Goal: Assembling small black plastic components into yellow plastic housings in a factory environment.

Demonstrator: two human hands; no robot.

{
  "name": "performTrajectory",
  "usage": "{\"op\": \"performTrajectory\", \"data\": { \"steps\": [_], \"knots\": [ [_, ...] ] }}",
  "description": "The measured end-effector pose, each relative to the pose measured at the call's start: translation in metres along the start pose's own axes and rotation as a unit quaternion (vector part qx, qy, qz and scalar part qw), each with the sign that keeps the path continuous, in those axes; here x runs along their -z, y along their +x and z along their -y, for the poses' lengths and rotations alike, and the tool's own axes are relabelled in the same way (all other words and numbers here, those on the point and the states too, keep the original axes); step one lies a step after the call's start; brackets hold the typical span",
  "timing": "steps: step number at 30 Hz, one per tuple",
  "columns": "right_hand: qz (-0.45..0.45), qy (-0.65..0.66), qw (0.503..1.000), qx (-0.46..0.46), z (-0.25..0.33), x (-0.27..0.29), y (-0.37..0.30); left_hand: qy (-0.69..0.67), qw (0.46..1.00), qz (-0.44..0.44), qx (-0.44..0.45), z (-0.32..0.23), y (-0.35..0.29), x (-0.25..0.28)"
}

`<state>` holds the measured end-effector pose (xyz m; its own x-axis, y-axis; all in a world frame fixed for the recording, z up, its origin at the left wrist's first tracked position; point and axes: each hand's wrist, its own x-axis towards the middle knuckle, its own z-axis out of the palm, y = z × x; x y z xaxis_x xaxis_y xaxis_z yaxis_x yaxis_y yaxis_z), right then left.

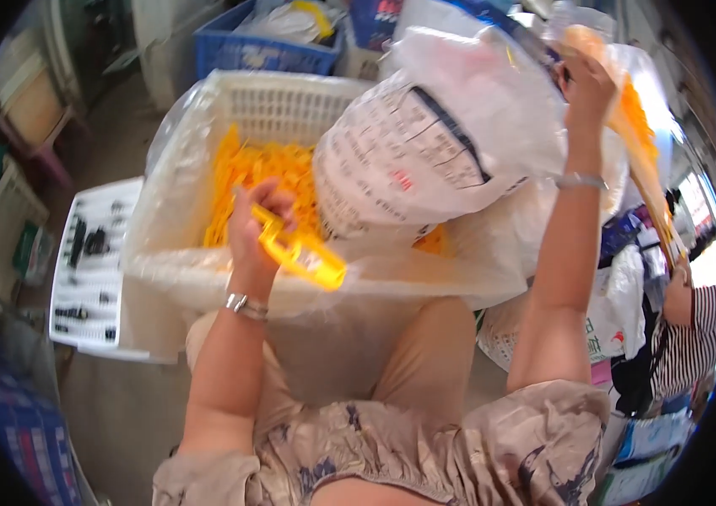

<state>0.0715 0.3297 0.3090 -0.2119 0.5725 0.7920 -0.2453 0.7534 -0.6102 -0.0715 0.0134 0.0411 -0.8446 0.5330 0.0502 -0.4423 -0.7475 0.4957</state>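
My left hand (261, 223) is closed on a yellow plastic part (314, 261), long and hollow-looking, held above the near side of a crate. That white slatted crate (269, 93) is lined with clear plastic and holds many loose yellow-orange pieces (273, 164). A large white printed sack (391, 160) rests inside it on the right. My right hand (590, 84) reaches past the sack to the far right, fingers curled in. What they grip is too small and blurred to make out. Beside that hand hangs a pale bag with orange pieces (634, 114).
A white tray (83, 329) with small black parts stands left of the crate. Behind is a blue basket (231, 55) with plastic bags. To the right, another person's striped sleeve (699, 337) shows near a white plastic bag (624, 287) and other packages.
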Motion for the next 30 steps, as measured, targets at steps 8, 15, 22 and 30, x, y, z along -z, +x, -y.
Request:
{"op": "performTrajectory", "data": {
  "steps": [8, 15, 22, 30],
  "knots": [
    [0.375, -0.075, 0.921, -0.071, 0.008, -0.041, -0.232, -0.054, 0.994, 0.083, -0.055, -0.003, 0.001, -0.012],
    [0.523, -0.028, 0.850, 0.065, 0.004, -0.055, -0.281, -0.063, 0.993, 0.087, -0.048, 0.000, 0.003, 0.006],
    [0.341, -0.054, 0.934, 0.089, -0.017, -0.067, -0.305, -0.103, 0.995, -0.001, 0.014, 0.013, -0.010, -0.024],
    [0.371, 0.242, 0.817, -0.369, -0.026, -0.062, -0.294, 0.102, 0.990, 0.101, -0.008, 0.014, -0.010, -0.016]
  ]
}}
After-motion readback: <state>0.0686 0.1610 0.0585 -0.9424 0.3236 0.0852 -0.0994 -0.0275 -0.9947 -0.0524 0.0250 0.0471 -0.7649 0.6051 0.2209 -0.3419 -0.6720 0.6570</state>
